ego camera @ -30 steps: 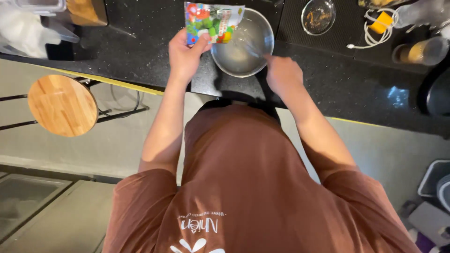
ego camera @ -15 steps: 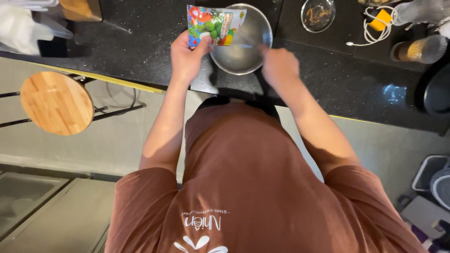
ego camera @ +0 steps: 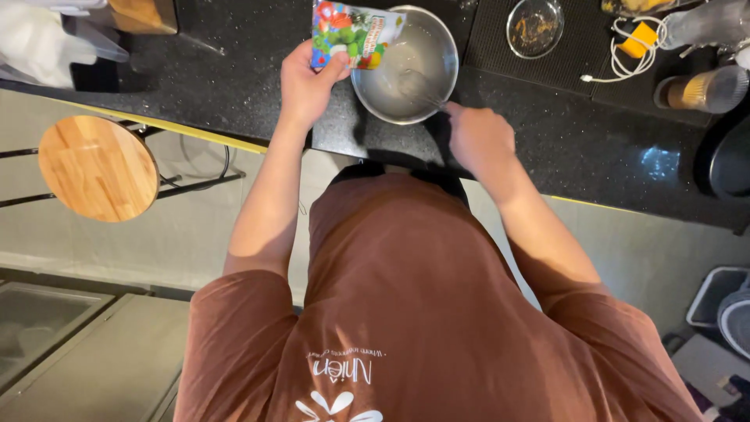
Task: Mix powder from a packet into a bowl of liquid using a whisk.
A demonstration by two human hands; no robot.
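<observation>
Left hand (ego camera: 306,84) grips the packet (ego camera: 355,33) tilted over the bowl (ego camera: 405,64) on the counter (ego camera: 234,94), right hand (ego camera: 478,139) closed on the whisk (ego camera: 418,86); best pour slowly, mouth inside rim, stirring steadily.
</observation>
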